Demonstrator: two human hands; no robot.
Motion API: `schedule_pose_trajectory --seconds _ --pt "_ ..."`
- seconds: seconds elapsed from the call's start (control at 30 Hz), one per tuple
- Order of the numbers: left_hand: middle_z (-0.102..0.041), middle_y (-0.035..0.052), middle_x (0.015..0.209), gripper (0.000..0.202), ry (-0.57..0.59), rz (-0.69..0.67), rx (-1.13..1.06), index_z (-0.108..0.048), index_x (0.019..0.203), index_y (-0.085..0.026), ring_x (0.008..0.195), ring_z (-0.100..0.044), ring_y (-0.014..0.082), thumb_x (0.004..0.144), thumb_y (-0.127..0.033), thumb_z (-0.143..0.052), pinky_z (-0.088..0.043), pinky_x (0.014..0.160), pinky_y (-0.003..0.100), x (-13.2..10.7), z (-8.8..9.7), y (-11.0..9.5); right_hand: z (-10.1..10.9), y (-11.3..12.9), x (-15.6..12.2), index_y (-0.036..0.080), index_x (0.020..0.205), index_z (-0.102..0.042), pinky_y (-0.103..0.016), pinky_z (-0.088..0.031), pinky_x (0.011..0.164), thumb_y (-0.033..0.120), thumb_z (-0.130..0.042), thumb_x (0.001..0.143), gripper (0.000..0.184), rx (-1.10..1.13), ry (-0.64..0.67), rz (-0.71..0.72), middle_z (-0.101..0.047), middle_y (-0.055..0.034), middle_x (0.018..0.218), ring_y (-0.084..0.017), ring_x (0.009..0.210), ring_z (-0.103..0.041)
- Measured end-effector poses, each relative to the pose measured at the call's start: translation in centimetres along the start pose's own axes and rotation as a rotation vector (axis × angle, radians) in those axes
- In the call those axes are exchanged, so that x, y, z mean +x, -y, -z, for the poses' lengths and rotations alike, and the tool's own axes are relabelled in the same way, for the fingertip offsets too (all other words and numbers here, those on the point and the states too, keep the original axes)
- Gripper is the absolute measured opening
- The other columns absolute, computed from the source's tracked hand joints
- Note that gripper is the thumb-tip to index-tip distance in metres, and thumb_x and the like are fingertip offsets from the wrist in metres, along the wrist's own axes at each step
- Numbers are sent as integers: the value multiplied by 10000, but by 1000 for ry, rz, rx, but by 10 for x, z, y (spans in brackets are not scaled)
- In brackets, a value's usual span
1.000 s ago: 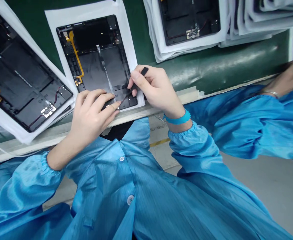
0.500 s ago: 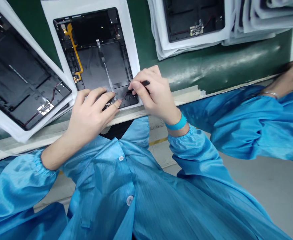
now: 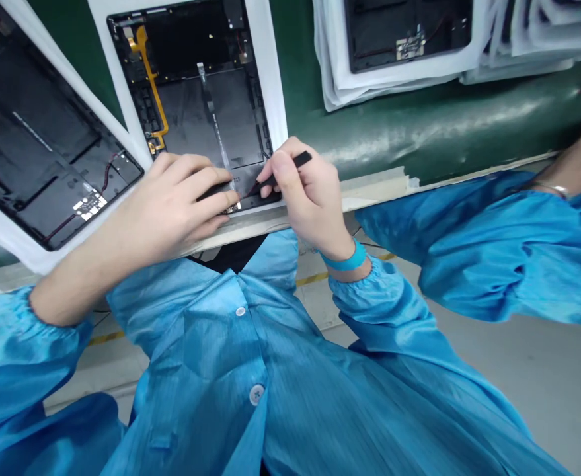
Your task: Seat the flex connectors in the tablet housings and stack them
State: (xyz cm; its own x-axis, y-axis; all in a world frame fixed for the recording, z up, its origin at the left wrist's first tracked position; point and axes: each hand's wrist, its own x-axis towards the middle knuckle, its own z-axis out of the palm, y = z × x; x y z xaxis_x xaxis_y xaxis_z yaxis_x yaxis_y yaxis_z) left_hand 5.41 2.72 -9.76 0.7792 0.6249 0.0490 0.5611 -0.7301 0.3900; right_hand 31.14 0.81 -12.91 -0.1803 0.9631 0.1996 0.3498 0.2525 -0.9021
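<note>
My right hand is shut on a black plastic spudger, with its tip down on the lower right part of an open tablet housing. My left hand lies across the housing's lower edge, its fingers pressing on the black surface and hiding part of it. A thin flat ribbon cable runs down the middle of the housing towards my fingers. A yellow flex cable runs along its left side. The housing rests on a white sheet.
Another open tablet housing lies on white sheeting to the left. A third lies at the top, next to a stack of white-wrapped units, on a green belt. A co-worker's hand in a blue sleeve enters at right.
The housings have shifted up in view. My left hand has slid left and flattened across the lower edge. The spudger has tilted and moved slightly right.
</note>
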Motion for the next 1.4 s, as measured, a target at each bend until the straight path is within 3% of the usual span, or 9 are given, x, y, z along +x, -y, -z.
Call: schedule_pose_trajectory --seconds 0.2,0.43,0.73,0.93,1.1,1.27,1.4 --pt "-709 147 1546 413 68 -63 -6 -754 1463 -222 1492 -594 406 1230 -442 -494 -469 1226 683 2 4 9 -2 -2 0 281 935 -701 -456 -614 1061 715 -398 1189 587 -47 16 18 -707 -14 842 -211 861 -747" --pt "-689 162 1580 471 93 -65 13 -757 1499 -216 1493 -583 384 1250 -455 -436 -470 1229 691 4 3 9 -3 -6 -2 288 963 -691 -545 -588 1145 671 -354 1212 568 -77 39 48 -698 -23 854 -242 929 -729" --pt "-660 120 1615 451 79 -23 -41 -786 1487 -254 1533 -499 408 1219 -477 -500 -433 1249 695 3 -2 15 -2 -5 -5 288 971 -689 -545 -580 1146 655 -350 1215 556 -61 24 34 -705 -41 892 -263 1018 -735" --pt "-677 131 1603 417 79 -80 81 -807 1456 -273 1500 -546 411 1225 -432 -499 -470 1201 718 5 1 13 -3 -6 -4 297 986 -671 -577 -578 1146 692 -356 1198 548 -69 35 59 -708 -40 871 -277 1025 -724" --pt "-694 146 1578 410 66 -94 57 -803 1455 -262 1491 -572 439 1220 -424 -509 -472 1183 734 5 2 13 -3 -7 -5 295 975 -676 -583 -579 1136 688 -356 1198 553 -89 36 80 -717 -48 890 -282 1037 -729" --pt "-690 119 1576 415 51 -115 137 -797 1464 -295 1494 -581 422 1230 -419 -478 -494 1168 669 4 1 13 -2 -7 -6 291 978 -684 -582 -581 1144 656 -359 1209 540 -77 35 65 -729 -56 893 -284 1039 -731" --pt "-684 145 1582 446 60 -130 121 -790 1474 -257 1477 -566 436 1237 -435 -457 -489 1150 676 4 1 13 -2 -8 -5 295 974 -686 -588 -579 1147 668 -363 1205 546 -90 44 67 -726 -53 892 -282 1018 -728"
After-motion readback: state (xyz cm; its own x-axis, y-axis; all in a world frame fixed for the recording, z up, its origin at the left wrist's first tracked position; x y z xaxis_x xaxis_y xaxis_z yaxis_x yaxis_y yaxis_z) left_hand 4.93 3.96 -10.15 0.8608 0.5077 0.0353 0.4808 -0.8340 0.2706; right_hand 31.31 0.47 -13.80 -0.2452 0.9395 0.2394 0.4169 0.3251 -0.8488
